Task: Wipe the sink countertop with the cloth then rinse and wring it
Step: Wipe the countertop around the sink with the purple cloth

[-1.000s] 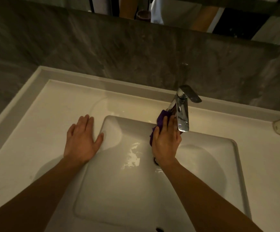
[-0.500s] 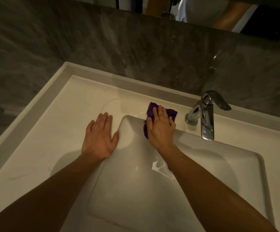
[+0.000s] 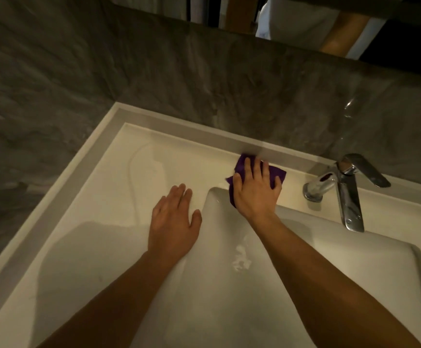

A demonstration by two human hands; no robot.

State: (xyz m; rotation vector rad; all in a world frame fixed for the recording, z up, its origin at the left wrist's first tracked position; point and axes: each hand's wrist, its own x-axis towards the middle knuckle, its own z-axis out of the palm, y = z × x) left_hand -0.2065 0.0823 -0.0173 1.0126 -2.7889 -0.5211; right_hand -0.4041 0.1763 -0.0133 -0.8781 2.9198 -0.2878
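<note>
Wiping counter (image 3: 134, 187) with right hand (image 3: 254, 194).
Cloth (image 3: 277, 175) lies under its flat, spread fingers; left hand (image 3: 173, 222) rests flat, empty, just leftward.

A bathroom: white sink countertop (image 3: 109, 197), chrome faucet (image 3: 347, 194), mirror (image 3: 305, 18) above grey stone wall (image 3: 204, 84).

White tabletop (image 3: 104, 209) with a raised far and left rim and a sunken basin (image 3: 305, 285). On its far strip a purple cloth (image 3: 277, 175) lies under the flat right grip (image 3: 254, 194), left of the chrome faucet (image 3: 347, 194). The left grip (image 3: 173, 222) rests flat just left of the basin.
</note>
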